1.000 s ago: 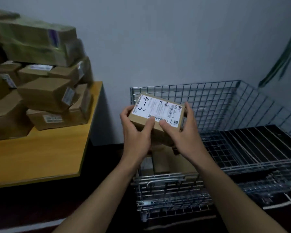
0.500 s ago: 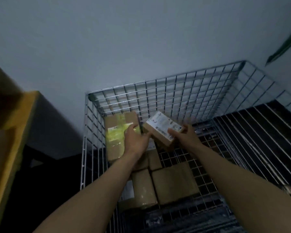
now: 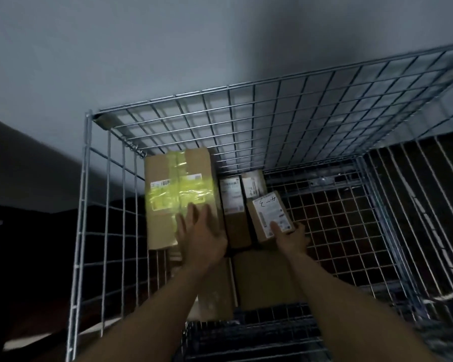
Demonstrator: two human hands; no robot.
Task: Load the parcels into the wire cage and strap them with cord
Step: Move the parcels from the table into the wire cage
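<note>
Small cardboard parcel (image 3: 268, 218), white label up, inside wire cage (image 3: 272, 121), beside slim carton (image 3: 233, 205); gripped at near end by right hand (image 3: 290, 237); left hand (image 3: 199, 231) flat, fingers spread, over large box (image 3: 157, 173) with glossy yellow tape.

Left hand (image 3: 199, 236): bare, wrist to fingertips.
Right hand (image 3: 292, 237): bare.
Left forearm (image 3: 152, 309): bare skin.
Right forearm (image 3: 332, 296): bare skin.

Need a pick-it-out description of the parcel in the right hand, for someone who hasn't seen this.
Inside the wire cage, boxes line up from the left wall, starting with a large yellow-taped box. The small parcel is at the row's right end, gripped by the right hand. Unlike its neighbours, a white label with large handwriting covers most of its top.
</note>
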